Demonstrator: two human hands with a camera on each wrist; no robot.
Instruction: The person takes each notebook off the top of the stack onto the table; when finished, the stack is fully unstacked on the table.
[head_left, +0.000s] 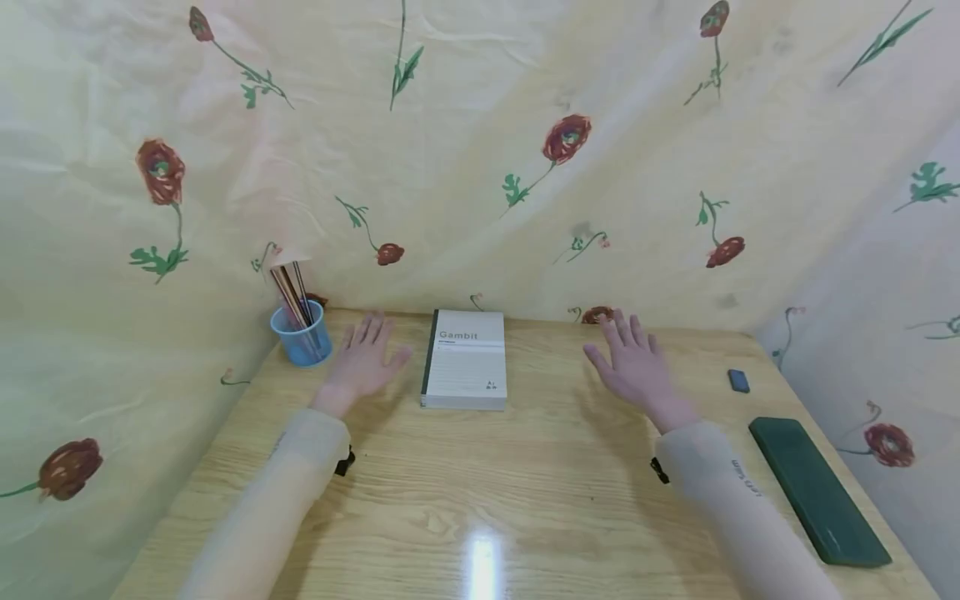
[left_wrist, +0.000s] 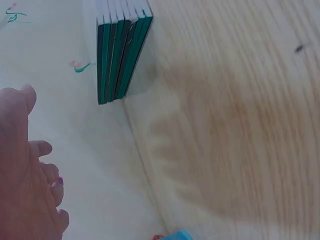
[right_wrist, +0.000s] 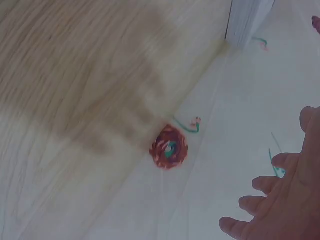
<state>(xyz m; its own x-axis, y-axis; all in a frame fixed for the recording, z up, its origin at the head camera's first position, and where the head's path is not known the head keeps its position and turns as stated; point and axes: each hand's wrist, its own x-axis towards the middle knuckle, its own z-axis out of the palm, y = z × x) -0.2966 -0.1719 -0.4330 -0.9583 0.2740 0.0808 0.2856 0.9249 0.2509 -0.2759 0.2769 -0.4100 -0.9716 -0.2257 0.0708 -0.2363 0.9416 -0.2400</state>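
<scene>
Your notebook stack (head_left: 465,362) lies between your hands, its long axis running twelve to six: at three o'clock from your left hand (head_left: 362,367), the nearer one, and at nine o'clock from your right hand (head_left: 636,368). Both hold nothing, fingers straight and apart. The stack is rectangular, white-covered, with dark green spines; at ten o'clock from your left hand, a round translucent blue cup (head_left: 303,346) stands on the wood-grained table (head_left: 450,475).
</scene>
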